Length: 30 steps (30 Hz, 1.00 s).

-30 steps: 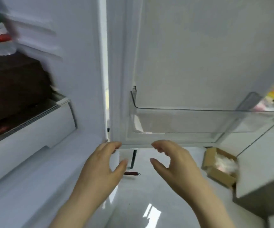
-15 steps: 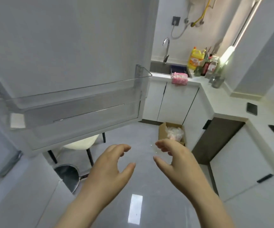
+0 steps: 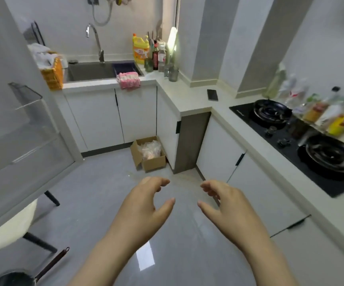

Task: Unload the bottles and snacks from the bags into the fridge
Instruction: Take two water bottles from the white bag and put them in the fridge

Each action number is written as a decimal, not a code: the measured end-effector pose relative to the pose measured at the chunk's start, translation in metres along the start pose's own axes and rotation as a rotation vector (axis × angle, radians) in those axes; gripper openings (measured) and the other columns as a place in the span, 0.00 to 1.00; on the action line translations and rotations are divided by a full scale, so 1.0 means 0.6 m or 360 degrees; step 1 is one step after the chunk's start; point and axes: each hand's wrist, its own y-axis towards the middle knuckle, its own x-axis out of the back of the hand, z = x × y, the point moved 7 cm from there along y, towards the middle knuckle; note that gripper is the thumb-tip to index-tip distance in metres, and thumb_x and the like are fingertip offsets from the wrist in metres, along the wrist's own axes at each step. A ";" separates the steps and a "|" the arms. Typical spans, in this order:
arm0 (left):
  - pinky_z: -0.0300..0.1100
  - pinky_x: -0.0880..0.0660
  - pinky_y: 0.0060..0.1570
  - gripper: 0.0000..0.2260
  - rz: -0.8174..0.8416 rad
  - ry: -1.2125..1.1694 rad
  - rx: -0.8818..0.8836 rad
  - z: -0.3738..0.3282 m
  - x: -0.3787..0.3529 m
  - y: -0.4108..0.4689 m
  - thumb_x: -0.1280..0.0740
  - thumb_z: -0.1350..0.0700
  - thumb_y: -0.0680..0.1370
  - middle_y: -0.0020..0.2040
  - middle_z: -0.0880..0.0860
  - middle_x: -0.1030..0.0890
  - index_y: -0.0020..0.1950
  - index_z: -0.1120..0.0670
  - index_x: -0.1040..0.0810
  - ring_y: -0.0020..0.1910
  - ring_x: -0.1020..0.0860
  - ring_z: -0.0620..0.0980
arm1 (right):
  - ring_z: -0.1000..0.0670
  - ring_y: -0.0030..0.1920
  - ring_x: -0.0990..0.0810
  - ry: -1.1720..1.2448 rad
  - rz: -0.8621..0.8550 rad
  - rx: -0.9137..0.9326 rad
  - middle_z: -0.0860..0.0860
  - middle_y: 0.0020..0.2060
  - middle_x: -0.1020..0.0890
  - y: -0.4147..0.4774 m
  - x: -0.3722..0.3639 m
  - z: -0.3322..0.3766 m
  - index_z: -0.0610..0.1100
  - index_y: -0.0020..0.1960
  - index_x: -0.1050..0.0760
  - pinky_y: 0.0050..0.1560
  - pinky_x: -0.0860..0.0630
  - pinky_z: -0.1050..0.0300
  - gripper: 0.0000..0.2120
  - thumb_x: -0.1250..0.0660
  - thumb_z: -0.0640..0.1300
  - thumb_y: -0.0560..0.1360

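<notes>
– Where's the fridge now?

– Its door [image 3: 12, 112] fills my left side, smooth white, with a clear plastic door shelf [image 3: 32, 129] on it, nothing in it. Half a second ago that shelf sat higher and nearer the middle of my view; my head has turned right since.

– And your hands?

– My left hand [image 3: 144, 205] and right hand [image 3: 227, 203] hang over the glossy grey floor [image 3: 96, 203], fingers curled and spread apart, holding nothing, same as before.

– Any bags or bottles?

– No bags in view. Far off, a yellow jug [image 3: 139, 49] with a red label I can't read stands by the steel sink [image 3: 88, 72], with a pink cloth [image 3: 128, 79] draped over the counter edge. A cardboard box [image 3: 149, 153] of crinkled plastic sits on the floor. On the right, blurred bottles [image 3: 324, 112] line the black stove [image 3: 303, 139], newly in sight.
</notes>
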 end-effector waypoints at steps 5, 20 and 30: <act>0.36 0.29 0.59 0.19 0.0233 -0.0036 -0.0254 -0.027 -0.034 0.074 0.35 0.46 0.76 0.60 0.40 0.27 0.66 0.44 0.29 0.58 0.29 0.37 | 0.62 0.56 0.26 -0.0026 -0.0159 -0.0344 0.60 0.58 0.23 -0.017 0.034 -0.034 0.53 0.64 0.28 0.58 0.30 0.67 0.18 0.34 0.51 0.75; 0.34 0.29 0.55 0.17 0.0872 -0.0233 -0.0876 -0.244 -0.242 0.103 0.34 0.48 0.76 0.59 0.41 0.25 0.64 0.46 0.27 0.55 0.28 0.35 | 0.62 0.53 0.25 0.0022 -0.0701 -0.1161 0.59 0.54 0.22 -0.208 0.130 -0.209 0.52 0.62 0.26 0.57 0.29 0.63 0.17 0.32 0.48 0.74; 0.32 0.31 0.54 0.18 0.1006 -0.0266 -0.1163 -0.464 -0.389 0.065 0.34 0.49 0.77 0.56 0.39 0.28 0.66 0.46 0.28 0.52 0.30 0.35 | 0.58 0.53 0.23 0.0065 -0.1050 -0.1334 0.56 0.52 0.21 -0.338 0.243 -0.377 0.50 0.59 0.24 0.58 0.25 0.56 0.16 0.30 0.48 0.73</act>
